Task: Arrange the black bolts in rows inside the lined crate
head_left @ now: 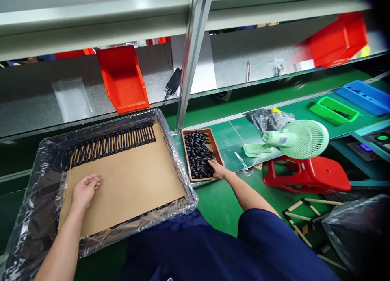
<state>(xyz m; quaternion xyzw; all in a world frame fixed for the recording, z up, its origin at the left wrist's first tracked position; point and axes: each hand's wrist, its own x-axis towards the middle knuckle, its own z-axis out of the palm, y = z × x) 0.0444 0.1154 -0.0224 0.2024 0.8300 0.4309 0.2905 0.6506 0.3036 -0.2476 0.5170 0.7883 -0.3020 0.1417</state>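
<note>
Reaching out to the side, the person's right hand (217, 169) lies at the near end of a small brown tray (214, 144), its fingertips pushed in among the loose black parts (198, 153) heaped there. From where I stand the fingers are half buried, so I cannot tell whether they grip a piece or lie apart. The left hand (85, 189) rests knuckles-up on a bare cardboard sheet (137, 179), fingers curled loosely under the palm, and I cannot tell whether anything sits inside that curl either. The sheet lies in a large tray (179, 167) lined with crinkled clear film, which wraps the rim all round the left hand. Beyond that hand, along the far edge of the sheet, a row of black pieces (112, 144) lies side by side, well apart from the fingers. Between the two hands runs the film-covered rim of the large tray, with the small brown tray just beside it. Further out from the right hand sits a pale green desk fan (301, 138), with a red plastic stool (307, 175) below it. Past the left hand, on the shelf, an orange bin (122, 77) leans, with a black power adapter (173, 81) off to its right.
</note>
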